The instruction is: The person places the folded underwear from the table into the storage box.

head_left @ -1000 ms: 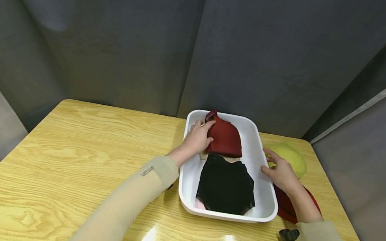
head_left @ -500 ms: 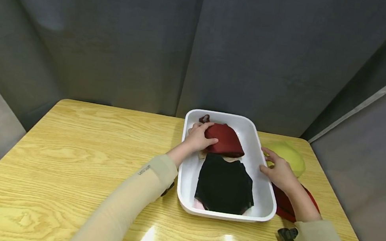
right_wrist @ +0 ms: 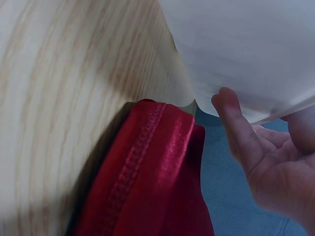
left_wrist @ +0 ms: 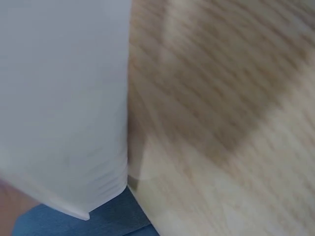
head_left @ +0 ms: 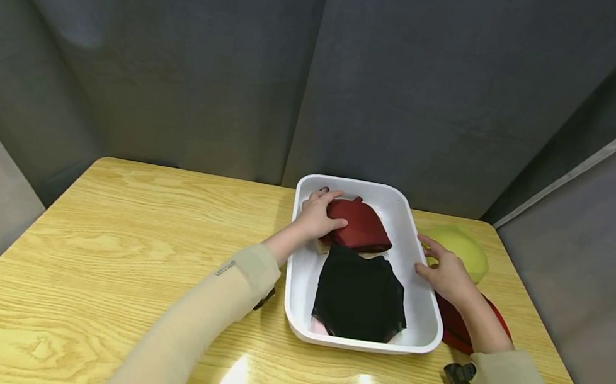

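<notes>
A dark red bra (head_left: 358, 224), folded with its cup up, lies at the far end of a white plastic basin (head_left: 301, 305). My left hand (head_left: 318, 216) reaches over the basin's left rim and rests on the bra's left side, thumb and index finger spread apart. A bit of dark strap shows just beyond its fingertips. Nearer in the basin lies a folded black garment (head_left: 360, 296), with pink cloth peeking out below. My right hand (head_left: 447, 274) holds the basin's right rim, thumb inside and fingers along the outer wall; in the right wrist view those fingers show beneath the rim.
A yellow cup-shaped garment (head_left: 463, 251) and a red satin garment (right_wrist: 147, 172) lie on the wooden table (head_left: 133, 273) right of the basin. Dark grey curtains (head_left: 185, 64) stand behind the table. Wrist cameras (head_left: 459, 375) hang under the sleeves.
The bra's far part has folded down lower into the basin, and its strap has sunk at the far left corner. My left thumb has spread onto the bra. The right hand keeps its place.
</notes>
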A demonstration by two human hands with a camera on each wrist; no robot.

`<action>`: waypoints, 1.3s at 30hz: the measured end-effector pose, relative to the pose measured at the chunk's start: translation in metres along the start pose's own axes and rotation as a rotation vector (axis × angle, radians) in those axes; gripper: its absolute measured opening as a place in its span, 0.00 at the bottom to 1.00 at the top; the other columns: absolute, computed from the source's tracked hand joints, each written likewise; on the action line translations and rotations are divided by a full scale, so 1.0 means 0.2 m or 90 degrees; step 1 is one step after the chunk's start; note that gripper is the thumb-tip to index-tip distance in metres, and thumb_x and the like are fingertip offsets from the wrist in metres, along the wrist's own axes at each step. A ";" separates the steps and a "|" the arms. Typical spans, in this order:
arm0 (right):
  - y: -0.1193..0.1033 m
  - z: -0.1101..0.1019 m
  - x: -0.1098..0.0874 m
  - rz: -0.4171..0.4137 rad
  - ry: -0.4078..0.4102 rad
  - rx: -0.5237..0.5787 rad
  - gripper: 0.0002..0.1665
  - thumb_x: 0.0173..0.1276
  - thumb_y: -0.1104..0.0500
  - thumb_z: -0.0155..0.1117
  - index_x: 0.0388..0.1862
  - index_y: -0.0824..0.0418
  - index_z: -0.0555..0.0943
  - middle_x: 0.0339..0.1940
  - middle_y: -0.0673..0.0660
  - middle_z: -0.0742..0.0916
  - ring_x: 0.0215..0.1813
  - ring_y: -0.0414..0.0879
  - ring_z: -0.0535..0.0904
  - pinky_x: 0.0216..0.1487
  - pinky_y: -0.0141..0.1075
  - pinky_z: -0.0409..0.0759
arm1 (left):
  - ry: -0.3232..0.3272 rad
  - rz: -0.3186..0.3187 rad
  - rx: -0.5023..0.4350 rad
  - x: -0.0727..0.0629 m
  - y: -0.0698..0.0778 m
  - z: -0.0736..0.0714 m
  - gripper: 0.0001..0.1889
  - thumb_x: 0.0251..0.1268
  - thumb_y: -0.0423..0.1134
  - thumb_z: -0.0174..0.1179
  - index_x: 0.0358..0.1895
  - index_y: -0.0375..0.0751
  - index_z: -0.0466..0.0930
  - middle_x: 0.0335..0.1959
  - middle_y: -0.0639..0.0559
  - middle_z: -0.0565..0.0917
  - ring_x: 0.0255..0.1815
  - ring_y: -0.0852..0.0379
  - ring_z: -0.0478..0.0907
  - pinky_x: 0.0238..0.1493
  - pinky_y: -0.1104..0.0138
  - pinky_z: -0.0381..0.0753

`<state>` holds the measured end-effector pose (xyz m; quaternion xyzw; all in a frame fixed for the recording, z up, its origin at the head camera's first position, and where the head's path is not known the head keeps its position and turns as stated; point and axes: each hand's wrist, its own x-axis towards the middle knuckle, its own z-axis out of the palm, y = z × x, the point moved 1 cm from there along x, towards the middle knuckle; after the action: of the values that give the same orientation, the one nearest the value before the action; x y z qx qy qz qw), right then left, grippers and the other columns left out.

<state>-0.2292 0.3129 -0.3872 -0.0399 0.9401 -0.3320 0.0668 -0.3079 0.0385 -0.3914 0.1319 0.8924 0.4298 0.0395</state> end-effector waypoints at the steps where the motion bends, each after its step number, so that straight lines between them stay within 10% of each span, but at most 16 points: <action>1: 0.00 0.00 0.00 -0.001 0.001 -0.002 0.40 0.66 0.61 0.60 0.73 0.64 0.55 0.58 0.75 0.73 0.50 0.65 0.77 0.45 0.53 0.81 | -0.001 0.004 0.000 0.00 0.01 -0.01 0.35 0.59 0.44 0.64 0.70 0.50 0.62 0.73 0.39 0.55 0.71 0.39 0.54 0.66 0.51 0.64; 16: 0.03 0.00 0.02 -0.005 0.006 -0.011 0.40 0.65 0.61 0.60 0.73 0.64 0.56 0.57 0.75 0.73 0.49 0.64 0.77 0.46 0.54 0.80 | 0.026 0.118 -0.049 -0.09 0.06 -0.17 0.35 0.59 0.39 0.65 0.70 0.47 0.62 0.67 0.41 0.67 0.62 0.47 0.68 0.63 0.58 0.68; 39: 0.01 0.01 0.03 -0.002 0.008 -0.011 0.40 0.65 0.61 0.61 0.73 0.65 0.56 0.57 0.75 0.74 0.48 0.62 0.78 0.45 0.53 0.81 | 0.054 0.048 -0.167 -0.38 0.08 -0.34 0.36 0.59 0.40 0.65 0.71 0.52 0.60 0.68 0.45 0.65 0.67 0.43 0.65 0.62 0.55 0.71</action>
<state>-0.2344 0.3127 -0.3917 -0.0397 0.9433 -0.3240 0.0597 -0.2443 -0.0239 -0.3407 0.1406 0.8237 0.5494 0.0027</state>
